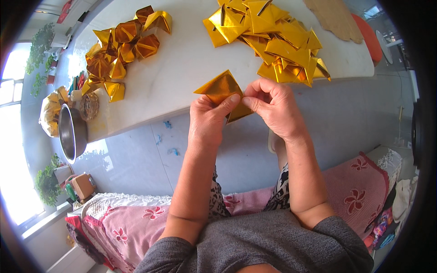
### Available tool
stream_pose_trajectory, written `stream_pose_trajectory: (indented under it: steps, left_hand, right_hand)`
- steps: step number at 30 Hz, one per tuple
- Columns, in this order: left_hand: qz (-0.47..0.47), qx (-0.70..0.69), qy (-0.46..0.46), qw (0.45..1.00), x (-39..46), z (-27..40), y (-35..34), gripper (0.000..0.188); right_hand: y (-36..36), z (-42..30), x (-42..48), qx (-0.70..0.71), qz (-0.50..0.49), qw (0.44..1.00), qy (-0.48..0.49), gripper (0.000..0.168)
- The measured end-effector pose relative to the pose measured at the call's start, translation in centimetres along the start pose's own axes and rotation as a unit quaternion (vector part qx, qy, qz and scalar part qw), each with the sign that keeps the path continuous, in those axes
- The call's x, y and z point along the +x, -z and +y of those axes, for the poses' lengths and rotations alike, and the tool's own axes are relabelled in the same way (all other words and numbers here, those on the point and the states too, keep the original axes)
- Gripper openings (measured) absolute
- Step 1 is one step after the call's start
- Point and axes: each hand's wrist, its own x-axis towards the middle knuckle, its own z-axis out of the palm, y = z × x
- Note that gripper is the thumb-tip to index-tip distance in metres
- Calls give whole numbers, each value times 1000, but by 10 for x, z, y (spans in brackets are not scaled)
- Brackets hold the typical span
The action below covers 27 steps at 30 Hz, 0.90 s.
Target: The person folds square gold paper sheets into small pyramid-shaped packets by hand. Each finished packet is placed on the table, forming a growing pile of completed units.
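Observation:
Between my two hands is a piece of folded gold foil paper [220, 85], held just off the near edge of the white table [184, 68]. My left hand [210, 114] pinches it, thumb on top and fingers hidden underneath. The thumb and forefinger of my right hand [273, 105] close on its right edge. Beyond my right hand lies a heap of flat folded gold foil papers [283, 37]. Puffed-out gold foil shapes [119, 51] form a second pile on the table's left part.
At the table's left end are a steel bowl [73, 133], a round glass dish [89, 106] and a bulging bag of gold shapes [53, 112]. Brown cardboard [336, 20] and a red stool [367, 39] are at the far right. I sit on a pink-covered seat [136, 221].

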Motion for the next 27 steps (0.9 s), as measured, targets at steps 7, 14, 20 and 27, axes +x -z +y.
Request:
stream_pose_trajectory:
  steps: [7, 14, 20, 27]
  left_hand:
    - [-15, 39, 2, 999, -4, 4, -7, 18]
    - [-79, 115, -94, 986, -12, 5, -6, 21]
    - [-126, -55, -10, 991, -7, 1, -1, 19]
    - [-118, -90, 27, 989, -3, -5, 0, 12]
  right_hand:
    - [5, -1, -1, 77, -27, 996, -30, 10]
    - [12, 6, -1, 260, -18, 963, -71, 6]
    - [19, 14, -1, 362, -74, 922, -113, 8]
    - [13, 11, -2, 333, -105, 929, -122, 11]
